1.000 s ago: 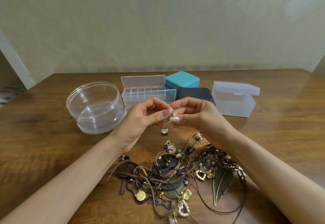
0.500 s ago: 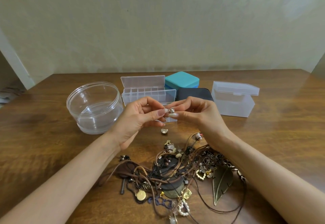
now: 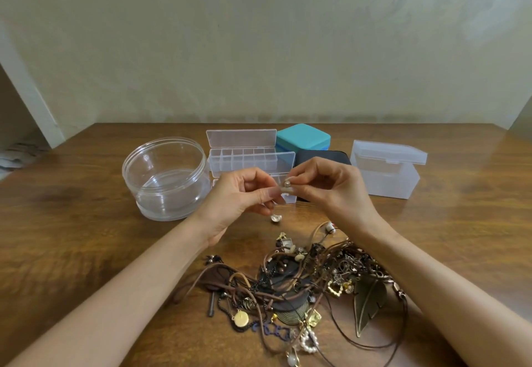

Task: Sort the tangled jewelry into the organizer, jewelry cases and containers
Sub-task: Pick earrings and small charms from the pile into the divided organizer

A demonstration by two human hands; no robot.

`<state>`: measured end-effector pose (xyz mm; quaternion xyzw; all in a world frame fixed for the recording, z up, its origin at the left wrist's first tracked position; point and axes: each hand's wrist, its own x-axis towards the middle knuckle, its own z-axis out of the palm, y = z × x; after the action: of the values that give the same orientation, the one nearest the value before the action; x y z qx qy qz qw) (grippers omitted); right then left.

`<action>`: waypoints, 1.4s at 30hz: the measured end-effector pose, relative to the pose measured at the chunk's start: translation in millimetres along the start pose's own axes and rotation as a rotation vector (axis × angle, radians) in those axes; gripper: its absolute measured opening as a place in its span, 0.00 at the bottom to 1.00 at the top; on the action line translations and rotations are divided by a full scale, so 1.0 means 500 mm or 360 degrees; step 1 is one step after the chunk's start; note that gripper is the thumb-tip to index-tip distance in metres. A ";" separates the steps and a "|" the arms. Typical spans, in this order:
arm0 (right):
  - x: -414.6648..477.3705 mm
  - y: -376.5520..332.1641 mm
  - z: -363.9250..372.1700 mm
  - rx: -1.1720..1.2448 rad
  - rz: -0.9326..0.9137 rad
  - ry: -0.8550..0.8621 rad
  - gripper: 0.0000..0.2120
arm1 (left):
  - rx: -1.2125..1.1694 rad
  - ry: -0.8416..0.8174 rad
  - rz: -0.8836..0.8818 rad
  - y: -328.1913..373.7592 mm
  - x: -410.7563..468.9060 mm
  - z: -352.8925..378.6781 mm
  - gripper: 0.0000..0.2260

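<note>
Pinching a small silver earring piece (image 3: 287,184) between thumb and fingertips of left hand (image 3: 239,196) and right hand (image 3: 334,188), remaining fingers loosely curled; holding it above the wooden table (image 3: 86,222), just in front of the open compartment organizer (image 3: 244,160); below it, a second silver piece (image 3: 275,218) loose on the wood; nearer, the tangled jewelry pile (image 3: 302,286); behind, round clear container (image 3: 165,178), teal case (image 3: 302,137), black case (image 3: 319,155), frosted lidded box (image 3: 385,170).
</note>
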<state>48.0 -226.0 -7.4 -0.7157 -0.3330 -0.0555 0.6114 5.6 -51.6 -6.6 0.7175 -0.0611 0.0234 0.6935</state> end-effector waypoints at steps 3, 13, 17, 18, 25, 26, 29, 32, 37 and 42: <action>0.005 -0.005 -0.001 -0.0037 -0.0009 0.0081 0.05 | 0.0006 -0.0031 -0.0019 0.007 0.000 -0.004 0.06; 0.075 0.041 0.038 -0.0829 -0.0128 0.0053 0.04 | 0.1849 0.0370 0.0295 -0.028 0.009 -0.046 0.05; 0.084 0.048 0.040 -0.0911 -0.0182 0.0056 0.03 | 0.1728 0.0362 0.0284 -0.025 0.016 -0.052 0.05; 0.085 0.045 0.038 -0.0907 -0.0185 0.0081 0.03 | 0.1730 0.0362 0.0291 -0.025 0.017 -0.053 0.05; 0.092 0.051 0.037 -0.1133 -0.0407 0.0040 0.05 | 0.1714 0.0309 0.0273 -0.028 0.016 -0.051 0.05; 0.091 0.052 0.038 -0.1179 -0.0425 0.0017 0.06 | 0.1717 0.0304 0.0269 -0.027 0.016 -0.051 0.05; 0.085 0.044 0.036 -0.1248 -0.0462 0.0010 0.07 | 0.1727 0.0290 0.0264 -0.026 0.016 -0.051 0.05; 0.077 0.019 0.018 -0.1162 -0.0490 0.0098 0.07 | 0.1740 0.0289 0.0260 -0.025 0.017 -0.051 0.04; 0.056 -0.017 -0.037 -0.0939 -0.0255 0.0190 0.09 | 0.1755 0.0293 0.0254 -0.025 0.016 -0.053 0.04; 0.034 -0.049 -0.094 -0.0859 0.0146 -0.0301 0.06 | 0.1802 0.0288 0.0517 -0.011 0.004 -0.035 0.03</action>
<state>63.1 -261.0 33.0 -0.8688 -0.3291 -0.0474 0.3670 9.4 -34.3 -10.9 0.9523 -0.0888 0.2191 0.1930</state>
